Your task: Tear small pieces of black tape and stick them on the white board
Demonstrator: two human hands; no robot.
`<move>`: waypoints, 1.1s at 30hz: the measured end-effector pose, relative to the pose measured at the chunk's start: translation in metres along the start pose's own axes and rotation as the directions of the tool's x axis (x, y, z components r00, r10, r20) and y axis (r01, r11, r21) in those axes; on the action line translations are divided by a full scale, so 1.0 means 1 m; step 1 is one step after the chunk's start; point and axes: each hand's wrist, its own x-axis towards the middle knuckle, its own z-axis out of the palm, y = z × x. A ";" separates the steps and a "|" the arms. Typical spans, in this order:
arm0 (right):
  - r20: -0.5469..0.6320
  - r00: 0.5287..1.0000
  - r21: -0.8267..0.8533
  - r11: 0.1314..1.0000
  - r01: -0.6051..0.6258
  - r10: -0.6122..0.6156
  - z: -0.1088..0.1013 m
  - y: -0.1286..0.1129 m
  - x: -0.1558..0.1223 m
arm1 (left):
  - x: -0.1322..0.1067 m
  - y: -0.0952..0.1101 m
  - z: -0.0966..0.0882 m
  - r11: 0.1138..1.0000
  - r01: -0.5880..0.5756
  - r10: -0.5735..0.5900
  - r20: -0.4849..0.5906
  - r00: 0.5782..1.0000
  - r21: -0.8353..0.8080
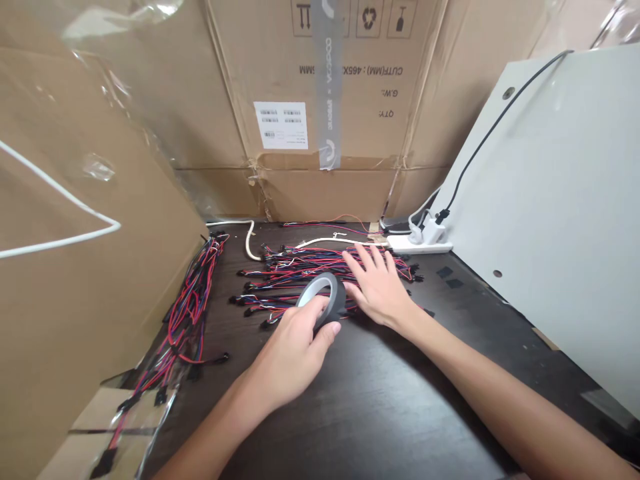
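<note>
A roll of black tape (338, 301) stands tilted in my left hand (297, 350), whose fingers go through its ring while the thumb presses the outside. My right hand (379, 285) is stretched out with fingers spread, over the right part of the wire bundles (280, 285), just right of the roll. Red, blue and black wires with small black connectors make up these bundles, lying side by side across the dark table (350, 407). Part of them is hidden under my right hand and behind the tape roll.
Another heap of red and black wires (193, 300) lies along the left cardboard wall (100, 267). At the back right sits a white power strip (420, 247) with plugs and a black cord. Cardboard (280, 187) closes off the back, a white panel (560, 200) the right.
</note>
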 end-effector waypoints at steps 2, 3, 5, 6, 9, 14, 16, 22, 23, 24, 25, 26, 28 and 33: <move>-0.242 0.970 0.182 0.980 0.078 -0.033 -0.008 -0.002 -0.004 | 0.000 -0.001 0.002 1.000 -0.008 0.008 -0.022 1.000 -0.017; -0.339 0.940 0.291 0.946 0.145 -0.039 -0.012 -0.004 -0.008 | 0.000 -0.001 0.003 0.999 -0.017 0.016 -0.034 0.999 -0.029; -0.437 0.899 0.482 0.834 0.268 -0.036 -0.020 -0.011 -0.017 | 0.001 -0.001 0.005 0.998 -0.036 0.032 -0.057 0.998 -0.059; -0.435 0.900 0.552 0.779 0.297 -0.035 -0.023 -0.015 -0.022 | 0.001 -0.001 0.006 0.996 -0.042 0.037 -0.064 0.997 -0.073; -0.378 0.925 0.661 0.688 0.300 -0.040 -0.027 -0.029 -0.034 | 0.002 -0.001 0.008 0.993 -0.041 0.033 -0.077 0.996 -0.110; -0.348 0.937 0.694 0.680 0.239 0.026 -0.026 -0.041 -0.039 | 0.001 -0.003 0.013 0.988 -0.034 0.018 -0.105 0.994 -0.152; -0.327 0.942 0.723 0.663 0.196 0.077 -0.026 -0.044 -0.038 | 0.001 -0.005 0.016 0.989 -0.031 0.013 -0.124 0.992 -0.147; 0.095 0.967 0.972 0.186 -0.141 0.238 -0.029 -0.047 -0.036 | 0.001 -0.009 0.021 0.993 -0.094 0.082 -0.158 0.984 -0.071; 0.148 0.962 0.975 0.132 -0.181 0.228 -0.029 -0.048 -0.036 | 0.000 -0.009 0.021 0.993 -0.101 0.092 -0.155 0.984 -0.056; 0.176 0.959 0.973 0.111 -0.204 0.222 -0.030 -0.047 -0.036 | 0.000 -0.010 0.021 0.994 -0.106 0.099 -0.154 0.983 -0.039; 0.184 0.957 0.970 0.116 -0.213 0.222 -0.030 -0.047 -0.036 | -0.001 -0.010 0.021 0.994 -0.107 0.102 -0.153 0.983 -0.022; 0.173 0.959 0.969 0.137 -0.207 0.226 -0.030 -0.047 -0.036 | -0.001 -0.010 0.021 0.994 -0.105 0.103 -0.151 0.983 -0.008; 0.100 0.968 0.965 0.216 -0.151 0.229 -0.030 -0.048 -0.037 | -0.002 -0.009 0.019 0.995 -0.101 0.100 -0.145 0.984 0.004; -0.162 0.977 0.883 0.463 0.083 0.135 -0.028 -0.048 -0.043 | 0.001 -0.007 0.013 0.992 -0.085 0.075 -0.101 0.992 -0.097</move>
